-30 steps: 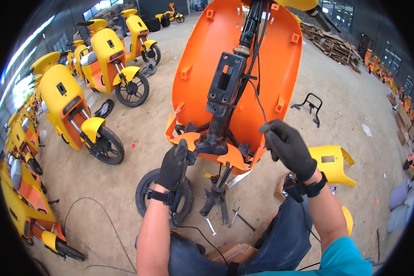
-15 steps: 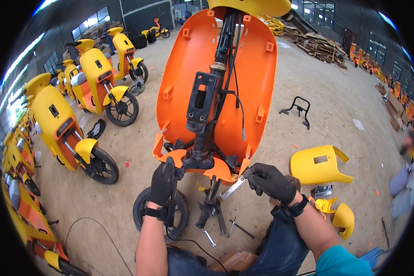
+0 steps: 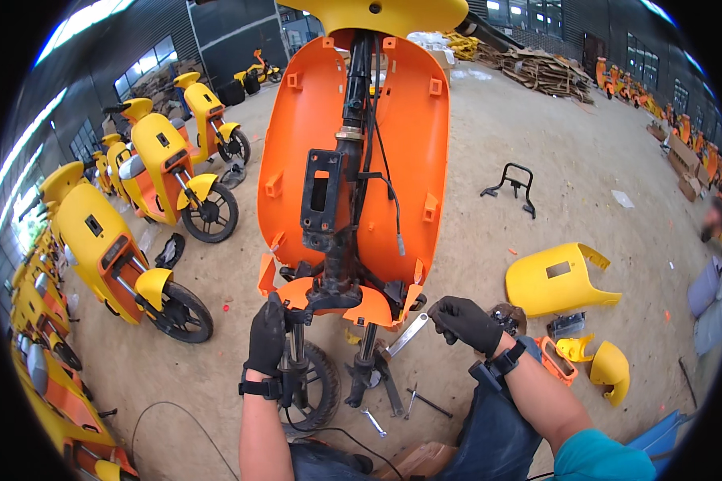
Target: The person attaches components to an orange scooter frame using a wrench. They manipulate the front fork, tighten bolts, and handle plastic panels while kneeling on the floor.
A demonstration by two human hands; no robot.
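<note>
Before me stands a partly built scooter with an orange inner front panel (image 3: pixel 413 144), a black steering column (image 3: pixel 341 256) and a front fork (image 3: pixel 367 343). My left hand (image 3: pixel 266 335), black-gloved, is closed against the left side of the fork, just under an orange lower trim piece (image 3: pixel 369 309); its fingertips are partly hidden. My right hand (image 3: pixel 464 323), also gloved, has thumb and fingers pinched together to the right of the trim. Whatever lies in the pinch cannot be made out. The handle end of a silver wrench (image 3: pixel 409 335) is close to those fingertips, slightly apart.
A front wheel (image 3: pixel 329 389) sits behind the fork's left leg. Small tools, including a spanner (image 3: pixel 375 423), lie on the floor. To the right are a yellow body cover (image 3: pixel 537 284), a yellow fender (image 3: pixel 611 373) and a black metal frame (image 3: pixel 513 188). Finished yellow scooters (image 3: pixel 108 232) line the left.
My view has shifted, so the scooter's upper part appears farther left. My right hand has drawn slightly away from the wrench's end. My left hand sits a little lower and farther left beside the fork.
</note>
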